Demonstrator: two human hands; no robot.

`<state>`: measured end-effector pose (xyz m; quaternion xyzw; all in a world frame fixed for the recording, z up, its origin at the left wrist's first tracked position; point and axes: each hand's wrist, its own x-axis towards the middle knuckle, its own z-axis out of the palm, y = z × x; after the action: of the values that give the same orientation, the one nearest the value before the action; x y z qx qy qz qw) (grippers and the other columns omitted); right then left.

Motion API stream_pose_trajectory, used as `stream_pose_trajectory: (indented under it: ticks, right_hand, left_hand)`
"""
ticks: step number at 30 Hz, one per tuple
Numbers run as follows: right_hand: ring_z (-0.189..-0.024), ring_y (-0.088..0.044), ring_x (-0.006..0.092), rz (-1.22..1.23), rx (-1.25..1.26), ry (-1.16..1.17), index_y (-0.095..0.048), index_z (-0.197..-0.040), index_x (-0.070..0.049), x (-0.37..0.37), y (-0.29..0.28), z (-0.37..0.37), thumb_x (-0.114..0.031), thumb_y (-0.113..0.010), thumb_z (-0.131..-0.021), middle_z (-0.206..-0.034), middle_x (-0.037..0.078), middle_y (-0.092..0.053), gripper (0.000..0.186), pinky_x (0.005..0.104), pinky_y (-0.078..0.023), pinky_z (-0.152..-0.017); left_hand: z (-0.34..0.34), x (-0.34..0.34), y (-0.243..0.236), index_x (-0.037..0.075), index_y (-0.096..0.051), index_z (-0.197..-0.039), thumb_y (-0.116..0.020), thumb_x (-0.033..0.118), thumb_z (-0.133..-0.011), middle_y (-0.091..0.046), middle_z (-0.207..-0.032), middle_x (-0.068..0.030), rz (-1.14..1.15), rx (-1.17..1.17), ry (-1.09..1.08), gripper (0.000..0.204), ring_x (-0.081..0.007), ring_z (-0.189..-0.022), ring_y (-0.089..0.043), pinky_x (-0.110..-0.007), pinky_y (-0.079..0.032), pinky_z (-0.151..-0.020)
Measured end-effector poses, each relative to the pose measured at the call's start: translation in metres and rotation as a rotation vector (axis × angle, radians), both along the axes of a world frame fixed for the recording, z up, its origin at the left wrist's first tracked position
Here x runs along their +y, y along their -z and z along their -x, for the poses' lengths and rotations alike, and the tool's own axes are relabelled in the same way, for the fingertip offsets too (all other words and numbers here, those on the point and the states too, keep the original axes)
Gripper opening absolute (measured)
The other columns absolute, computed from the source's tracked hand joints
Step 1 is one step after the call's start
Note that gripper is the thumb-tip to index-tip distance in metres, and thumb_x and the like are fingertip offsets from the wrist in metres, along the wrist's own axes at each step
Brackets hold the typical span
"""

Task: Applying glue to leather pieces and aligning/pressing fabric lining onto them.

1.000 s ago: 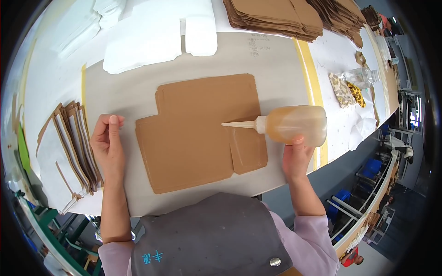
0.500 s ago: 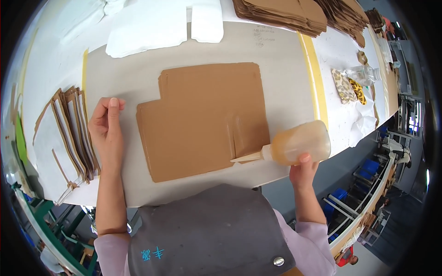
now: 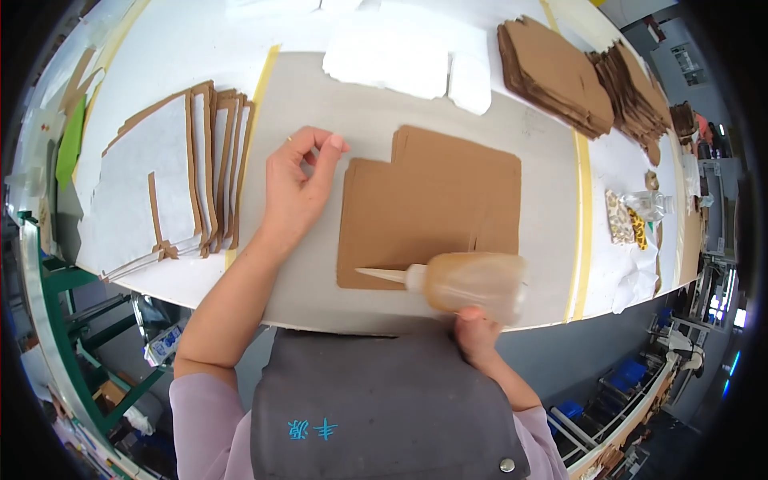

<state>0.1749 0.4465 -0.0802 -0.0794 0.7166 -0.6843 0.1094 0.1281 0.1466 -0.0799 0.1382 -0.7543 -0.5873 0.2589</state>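
I see the right hand (image 3: 478, 334) gripping a squeeze bottle (image 3: 476, 282) over the brown panel (image 3: 432, 200) on grey board (image 3: 550, 208) — left hand (image 3: 298, 186) pinched closed beside it. Grey floor (image 3: 552, 370) shows past the white table (image 3: 200, 40).

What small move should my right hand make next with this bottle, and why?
Perhaps guide the nozzle away from you along the left edge of the brown piece: your right hand holds the bottle nearly level, with the tip by that piece's near left corner.
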Motion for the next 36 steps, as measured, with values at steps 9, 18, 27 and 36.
stream_pose_trajectory:
  ticks: [9, 18, 27, 36]
  right_hand:
    - [-0.102, -0.061, 0.0252, 0.340, -0.121, 0.099, -0.050, -0.132, -0.002, 0.055, -0.066, 0.142, -0.046, -0.059, -0.095, -0.116, 0.013, -0.060, 0.058, 0.0460, -0.049, -0.093]
    - [-0.101, -0.064, 0.0302, -1.054, 0.586, -0.110, -0.056, -0.127, -0.002, 0.088, -0.101, 0.173, -0.014, -0.081, -0.075, -0.112, 0.018, -0.064, 0.059, 0.0366, -0.052, -0.087]
    - [-0.099, -0.064, 0.0249, -0.664, 1.255, -0.482, -0.067, -0.107, -0.006, -0.171, -0.035, 0.231, -0.019, -0.075, -0.080, -0.111, 0.006, -0.065, 0.031, 0.0379, -0.056, -0.081]
    - [-0.085, -0.067, 0.0236, -0.407, 0.941, -0.507, -0.066, -0.092, -0.009, -0.194, -0.011, 0.248, -0.010, -0.072, -0.081, -0.095, 0.001, -0.068, 0.013, 0.0342, -0.056, -0.069]
  left_hand:
    - [-0.008, -0.009, 0.005, 0.003, -0.067, -0.086, -0.061, 0.016, -0.095, -0.067, -0.076, -0.0007, -0.031, 0.007, -0.040, 0.018, -0.0088, -0.068, -0.049, -0.026, -0.040, -0.063]
    - [0.014, -0.014, -0.010, 0.004, -0.061, -0.112, -0.064, 0.016, -0.093, -0.067, -0.100, -0.0030, -0.232, -0.087, 0.009, 0.022, -0.0111, -0.087, -0.058, -0.027, -0.046, -0.077]
    - [0.019, -0.016, -0.040, 0.006, -0.058, -0.120, -0.067, 0.016, -0.092, -0.064, -0.113, -0.0047, 0.000, -0.065, 0.055, 0.032, -0.0139, -0.102, -0.058, -0.030, -0.044, -0.087]
    - [0.061, -0.049, -0.059, 0.006, -0.048, -0.134, -0.078, 0.024, -0.081, -0.057, -0.130, -0.0174, 0.651, -0.179, 0.173, 0.064, -0.0357, -0.126, -0.049, -0.044, -0.042, -0.102]
